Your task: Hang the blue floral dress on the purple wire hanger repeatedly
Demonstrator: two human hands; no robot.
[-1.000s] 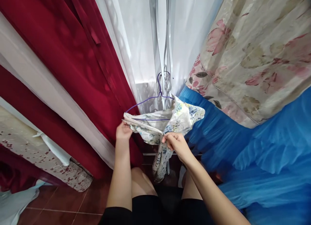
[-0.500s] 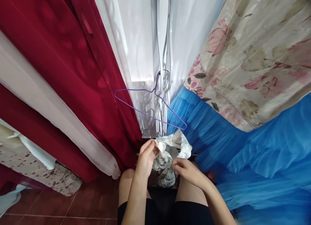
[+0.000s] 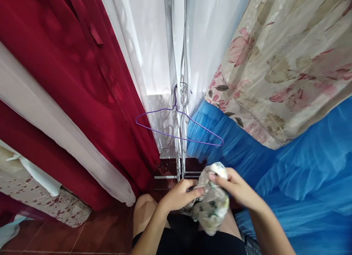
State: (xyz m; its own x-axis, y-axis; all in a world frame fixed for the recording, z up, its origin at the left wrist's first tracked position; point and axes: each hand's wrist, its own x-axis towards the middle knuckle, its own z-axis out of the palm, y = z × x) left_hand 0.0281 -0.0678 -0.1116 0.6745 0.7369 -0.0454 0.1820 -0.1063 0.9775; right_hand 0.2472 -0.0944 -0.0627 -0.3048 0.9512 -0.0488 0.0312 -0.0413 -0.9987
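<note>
A crumpled piece of pale patterned cloth (image 3: 211, 207) is bunched between my two hands, above my lap. My left hand (image 3: 181, 196) grips its left side, thumb on top. At its upper right, my right hand (image 3: 231, 183) pinches the cloth between thumb and fingers. The lower end hangs loose and is blurred. What kind of garment it is, I cannot tell. Beyond my hands, a purple wire hanger (image 3: 176, 109) hangs bare from a white metal stand (image 3: 180, 130).
Red drapes (image 3: 90, 86) with pale strips hang on the left. White fabric (image 3: 148, 42) hangs behind the stand. To the right are a floral cloth (image 3: 275, 71) and blue tulle (image 3: 297, 174). The floor (image 3: 107, 225) has red-brown tiles.
The cloth has moved right and is gathered into a bunch; it was spread beneath the hanger before. Both hands moved right with it. The purple hanger has swung slightly.
</note>
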